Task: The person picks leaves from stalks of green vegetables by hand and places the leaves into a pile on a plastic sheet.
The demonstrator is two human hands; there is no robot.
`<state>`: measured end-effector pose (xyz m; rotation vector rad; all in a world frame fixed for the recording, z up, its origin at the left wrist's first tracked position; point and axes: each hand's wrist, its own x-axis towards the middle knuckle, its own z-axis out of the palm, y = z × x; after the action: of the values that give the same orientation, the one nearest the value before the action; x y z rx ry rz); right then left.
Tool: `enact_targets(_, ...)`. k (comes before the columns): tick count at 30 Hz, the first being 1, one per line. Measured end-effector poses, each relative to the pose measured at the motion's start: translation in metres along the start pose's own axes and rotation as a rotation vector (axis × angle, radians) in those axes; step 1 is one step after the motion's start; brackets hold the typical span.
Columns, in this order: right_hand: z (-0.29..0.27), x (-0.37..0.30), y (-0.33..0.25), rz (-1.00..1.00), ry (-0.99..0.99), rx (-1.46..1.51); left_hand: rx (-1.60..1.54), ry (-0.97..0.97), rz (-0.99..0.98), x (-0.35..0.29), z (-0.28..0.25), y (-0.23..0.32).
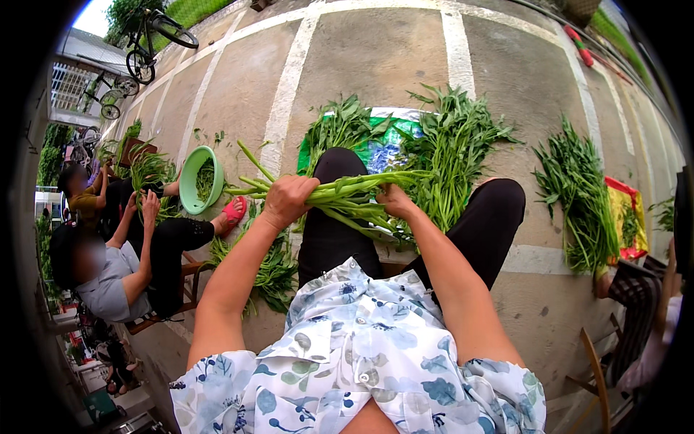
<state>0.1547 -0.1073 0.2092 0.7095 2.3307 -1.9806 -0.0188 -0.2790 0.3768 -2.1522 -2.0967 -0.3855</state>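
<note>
A bunch of water spinach (pixel 347 191) with long green stems lies crosswise over my knees. My left hand (pixel 288 200) is wrapped around its stems, and cut-looking ends poke out to the left. At the bunch's right part, my right hand (pixel 396 201) has its fingers closed on stems; the fingertips are partly hidden. Just beyond my knees, a large leafy pile (pixel 455 148) and a smaller pile (pixel 341 129) rest on a green, white and blue plastic sheet (pixel 307 148). More greens (pixel 269 271) lie on the ground beneath my left forearm.
At the left, a seated person (pixel 123 278) handles greens beside a light-green basin (pixel 186 181) with cut greens inside. Another pile of greens (pixel 576 195) lies at the right, near a red-and-yellow sheet (pixel 636 217) and a wooden chair (pixel 594 372). Bicycles (pixel 148 43) stand far left.
</note>
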Motion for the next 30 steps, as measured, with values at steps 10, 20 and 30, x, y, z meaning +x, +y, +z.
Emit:
enact_targets(10,-0.007,-0.005,0.001,-0.026,-0.079,-0.197,-0.064,0.01,-0.103,-0.019,-0.003,-0.009)
enact_targets(20,-0.07,-0.053,-0.036,0.034,-0.161,0.313,-0.196,-0.194,-0.303,-0.022,-0.012,-0.014)
enact_targets(30,-0.059,-0.054,-0.02,-0.008,-0.078,0.167,-0.15,-0.214,-0.252,-0.019,-0.009,-0.015)
